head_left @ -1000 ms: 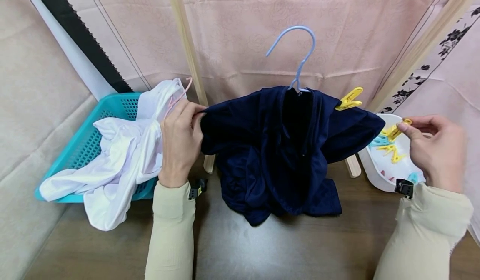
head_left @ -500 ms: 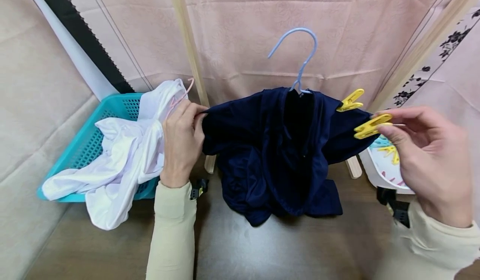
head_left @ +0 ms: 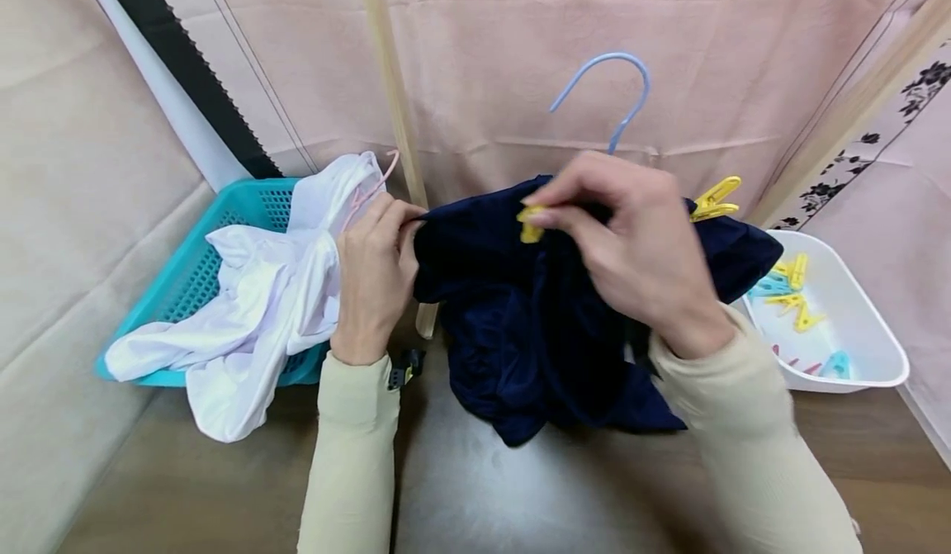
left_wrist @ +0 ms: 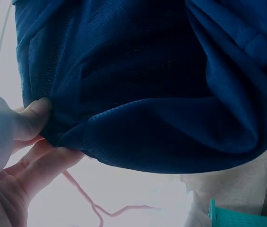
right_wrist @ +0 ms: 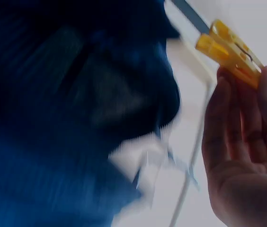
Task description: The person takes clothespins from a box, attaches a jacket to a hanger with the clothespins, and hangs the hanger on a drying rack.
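Observation:
A navy garment (head_left: 483, 248) hangs on a light blue hanger (head_left: 643, 96) in the middle of the head view. My left hand (head_left: 375, 269) pinches the end of its left sleeve between thumb and fingers, also seen on the fabric (left_wrist: 124, 80) in the left wrist view. Between thumb and fingertips, my right hand (head_left: 631, 240) holds a yellow clothespin (right_wrist: 233, 54) in front of the garment's left shoulder area; whether it touches the cloth I cannot tell. Another yellow clothespin (head_left: 716, 199) is clipped on the right shoulder. My right hand and forearm cover part of the neck opening.
At left stands a teal basket (head_left: 167, 290) with a white garment (head_left: 260, 290) and a pink hanger (head_left: 367, 195) hung over its edge. A white tub (head_left: 862, 323) at right holds yellow, blue and pink clothespins. Wooden posts (head_left: 390, 83) rise behind.
My right hand has carried the yellow clothespin from over the white tub leftward, past the right sleeve, to the garment's left shoulder. My left hand keeps its pinch on the left sleeve.

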Tool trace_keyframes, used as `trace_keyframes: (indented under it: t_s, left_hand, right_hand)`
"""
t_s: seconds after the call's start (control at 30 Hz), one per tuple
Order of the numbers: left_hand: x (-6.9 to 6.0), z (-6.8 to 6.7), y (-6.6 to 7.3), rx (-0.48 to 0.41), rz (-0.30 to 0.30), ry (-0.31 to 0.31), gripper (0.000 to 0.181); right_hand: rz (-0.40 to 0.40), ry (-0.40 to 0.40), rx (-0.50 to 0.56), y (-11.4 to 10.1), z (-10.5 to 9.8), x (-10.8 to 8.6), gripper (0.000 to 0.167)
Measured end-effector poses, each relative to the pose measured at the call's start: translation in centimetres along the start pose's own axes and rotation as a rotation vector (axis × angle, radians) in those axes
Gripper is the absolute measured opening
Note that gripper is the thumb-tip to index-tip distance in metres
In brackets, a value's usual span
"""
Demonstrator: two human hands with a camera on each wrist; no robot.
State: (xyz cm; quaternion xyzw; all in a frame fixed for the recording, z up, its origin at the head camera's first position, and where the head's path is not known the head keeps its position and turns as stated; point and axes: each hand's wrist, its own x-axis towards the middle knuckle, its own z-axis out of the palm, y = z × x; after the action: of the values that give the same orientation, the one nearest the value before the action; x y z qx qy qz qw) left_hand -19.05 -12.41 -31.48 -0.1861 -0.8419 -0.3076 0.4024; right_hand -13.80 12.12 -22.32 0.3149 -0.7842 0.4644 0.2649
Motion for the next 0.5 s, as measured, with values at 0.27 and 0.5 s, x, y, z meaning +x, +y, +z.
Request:
trace_keyframes:
  t_s: [0.27,0.5]
  left_hand:
    - [-0.1,-0.1,0.1,-0.008,0.000,-0.003,0.012]
    - [0.0,-0.1,0.2,0.015,0.017,-0.003,0.012]
  right_hand:
    - [-0.040,-0.093,0.002,0.4,4.5,3.9,0.006]
    - [-0.007,-0.219,-0.177,0.9,6.9,5.0,0.004]
